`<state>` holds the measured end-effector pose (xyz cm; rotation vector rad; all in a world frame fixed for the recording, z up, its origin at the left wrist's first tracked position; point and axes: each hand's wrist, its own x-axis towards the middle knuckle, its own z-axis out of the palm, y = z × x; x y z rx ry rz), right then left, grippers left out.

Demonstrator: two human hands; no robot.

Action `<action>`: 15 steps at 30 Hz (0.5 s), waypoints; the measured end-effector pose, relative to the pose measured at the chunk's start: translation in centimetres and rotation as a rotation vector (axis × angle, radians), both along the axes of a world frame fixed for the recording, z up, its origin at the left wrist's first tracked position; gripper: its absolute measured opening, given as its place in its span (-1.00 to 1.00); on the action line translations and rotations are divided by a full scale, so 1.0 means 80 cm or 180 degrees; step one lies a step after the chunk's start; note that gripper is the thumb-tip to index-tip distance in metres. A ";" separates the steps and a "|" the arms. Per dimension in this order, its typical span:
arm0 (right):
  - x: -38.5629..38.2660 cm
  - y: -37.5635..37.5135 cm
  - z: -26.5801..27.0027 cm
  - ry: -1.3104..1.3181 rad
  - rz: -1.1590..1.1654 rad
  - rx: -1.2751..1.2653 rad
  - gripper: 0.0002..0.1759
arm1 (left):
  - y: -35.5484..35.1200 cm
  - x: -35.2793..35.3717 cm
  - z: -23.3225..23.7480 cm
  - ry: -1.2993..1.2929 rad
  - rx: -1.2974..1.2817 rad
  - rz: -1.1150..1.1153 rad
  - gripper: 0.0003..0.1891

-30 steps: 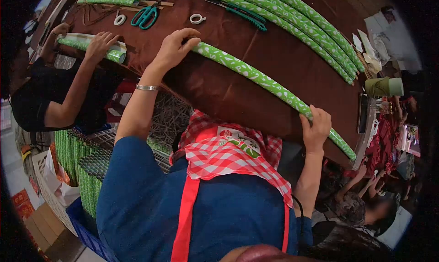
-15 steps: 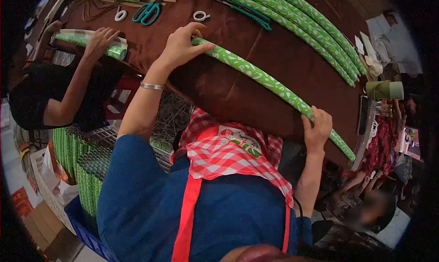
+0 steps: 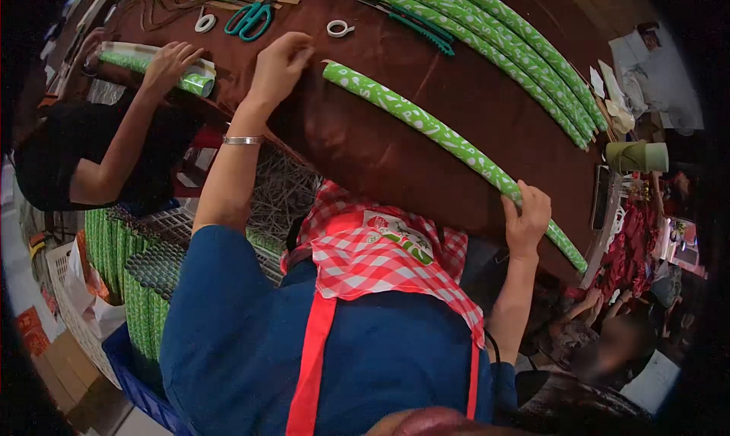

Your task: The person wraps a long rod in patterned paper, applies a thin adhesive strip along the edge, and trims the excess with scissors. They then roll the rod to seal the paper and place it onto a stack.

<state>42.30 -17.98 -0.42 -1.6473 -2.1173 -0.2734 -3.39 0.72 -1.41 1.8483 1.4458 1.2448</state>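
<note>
A long, thin tube (image 3: 426,124) wrapped in green paper with white patterns lies slantwise over the brown tabletop. My right hand (image 3: 527,219) grips it near its lower right end, thumb on one side and fingers on the other. Off the tube's upper left end, my left hand (image 3: 281,67) is raised with thumb and fingertips pinched together. Whatever is between those fingertips is too small to make out. A small pale tip sticks out at the tube's upper left end. Beyond that hand lies a white tape roll (image 3: 339,28).
Several similar green tubes (image 3: 525,71) lie across the back. Teal-handled scissors (image 3: 248,22), another tape roll (image 3: 204,22) and a teal serrated tool (image 3: 426,29) are nearby. At left, a co-worker's hand (image 3: 171,67) rests on a green roll (image 3: 196,84). A green cylinder (image 3: 646,156) stands right.
My left hand has let go of the tube's upper left end and moved up and left, its fingers now pinched. My right hand keeps its hold on the tube.
</note>
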 end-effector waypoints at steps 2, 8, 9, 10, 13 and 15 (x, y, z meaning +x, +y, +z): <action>0.005 -0.002 -0.005 -0.0056 -0.0032 0.0038 -0.52 | -0.008 -0.010 0.007 0.0354 0.0070 0.0479 -0.82; 0.017 0.026 0.022 -0.0041 0.0281 0.0040 -0.54 | -0.044 -0.044 -0.010 -0.0027 0.0194 0.0893 -0.85; 0.015 0.036 0.029 -0.0011 0.0231 0.0129 -0.55 | -0.052 -0.043 -0.011 -0.0147 0.0276 0.0905 -0.86; 0.013 0.052 0.043 -0.0074 0.0345 0.0316 -0.55 | -0.060 -0.037 -0.004 0.0007 0.0403 0.0912 -0.89; 0.013 0.112 0.069 -0.0368 0.0436 0.0664 -0.55 | -0.058 -0.031 -0.012 0.0260 0.0869 0.1006 -0.91; 0.009 0.161 0.083 -0.0488 0.0677 0.0914 -0.56 | -0.056 -0.030 -0.016 0.0309 0.0958 0.1064 -0.91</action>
